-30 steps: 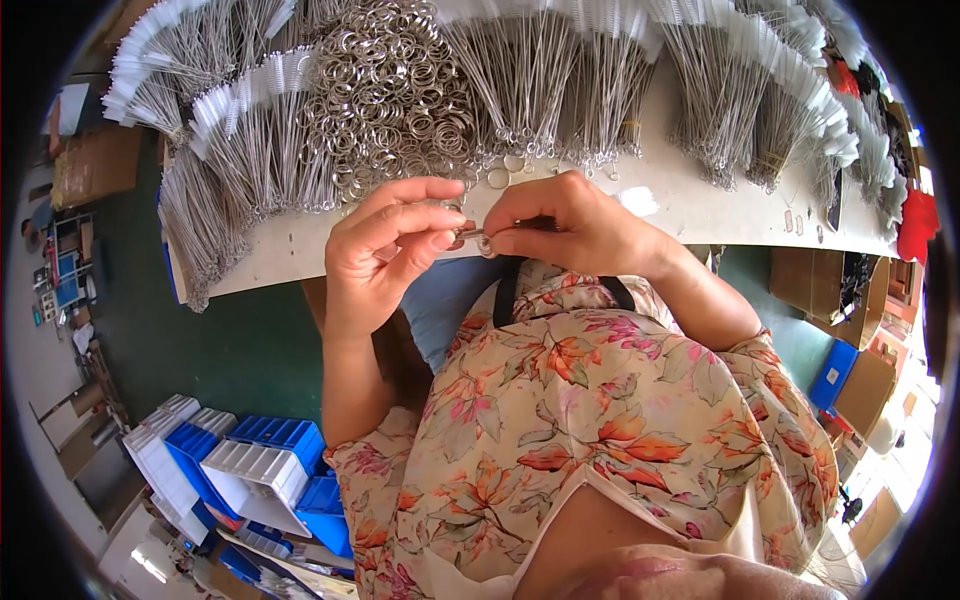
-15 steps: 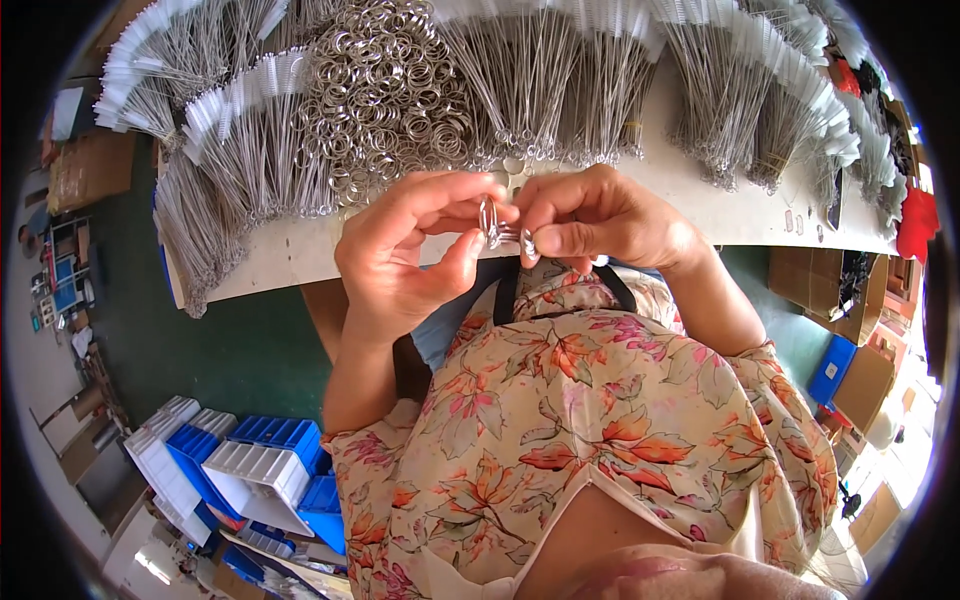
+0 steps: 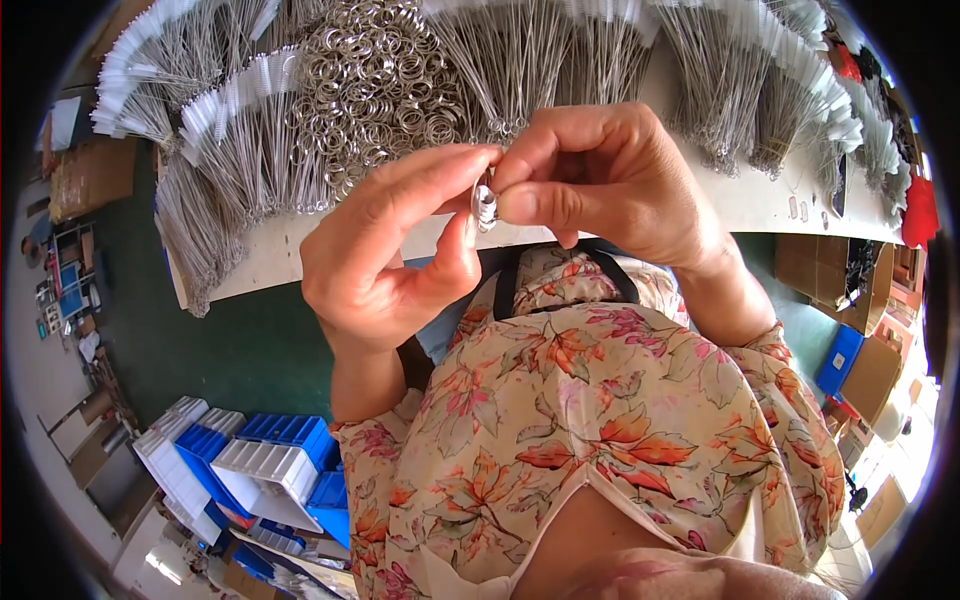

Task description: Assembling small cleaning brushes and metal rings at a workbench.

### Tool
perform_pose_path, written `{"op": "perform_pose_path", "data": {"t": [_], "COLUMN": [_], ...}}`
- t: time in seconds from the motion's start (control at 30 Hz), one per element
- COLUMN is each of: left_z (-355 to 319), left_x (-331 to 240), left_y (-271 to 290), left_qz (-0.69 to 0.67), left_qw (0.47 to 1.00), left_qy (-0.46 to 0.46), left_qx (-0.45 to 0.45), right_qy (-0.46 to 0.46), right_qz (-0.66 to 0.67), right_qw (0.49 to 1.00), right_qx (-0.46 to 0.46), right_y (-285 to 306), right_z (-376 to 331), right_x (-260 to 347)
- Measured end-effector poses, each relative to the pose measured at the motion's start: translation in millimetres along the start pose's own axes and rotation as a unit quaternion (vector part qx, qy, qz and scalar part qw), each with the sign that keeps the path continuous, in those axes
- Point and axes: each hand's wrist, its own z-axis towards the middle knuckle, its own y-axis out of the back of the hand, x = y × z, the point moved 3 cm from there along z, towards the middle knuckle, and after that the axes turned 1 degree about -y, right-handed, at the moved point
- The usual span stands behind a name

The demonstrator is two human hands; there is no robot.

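Note:
In front of my chest, near the table edge, my left hand (image 3: 375,240) pinches a shiny metal split ring (image 3: 484,208) between thumb and fingertips. My right hand (image 3: 610,190) closes on the same spot, its thumb and forefinger pressed against the ring's right side. Small bright metal loops sit at the ring, partly hidden by the fingers; I cannot make out what they belong to. Beyond my hands lies a heap of loose split rings (image 3: 375,90) on the table. Bundles of thin wire brushes (image 3: 510,60) with white bristle ends flank the heap.
More brush bundles (image 3: 725,85) cover the right of the pale tabletop (image 3: 275,255). Blue and white plastic bins (image 3: 270,465) stand on the lower left. A cardboard box (image 3: 825,270) is at the right under the table, and a red cloth-like thing (image 3: 918,212) hangs by its corner.
Both hands have come closer together. The right hand has moved up and left, bringing the metal loops it held against the ring in the left hand.

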Motion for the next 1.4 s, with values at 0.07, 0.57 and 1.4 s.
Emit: {"op": "perform_pose_path", "data": {"t": [0.07,0.57,1.4], "left_z": [2.3,-23.0,-54.0], "left_x": [1.2,19.1,-39.0], "left_y": [3.2,2.0,91.8], "left_qz": [-0.003,-0.421,-0.264], "left_qw": [1.0,0.828,0.906], "left_qy": [0.007,0.367,0.217], "left_qx": [0.019,-0.046,-0.249], "right_qy": [-0.025,-0.015,0.263], "right_qz": [-0.052,-0.004,-0.262], "right_qw": [0.998,1.0,0.927], "right_qx": [0.025,0.018,0.062], "right_y": [-0.5,-1.7,-95.8], "right_z": [-1.2,3.4,36.3], "right_x": [4.0,-17.3,-29.1]}}
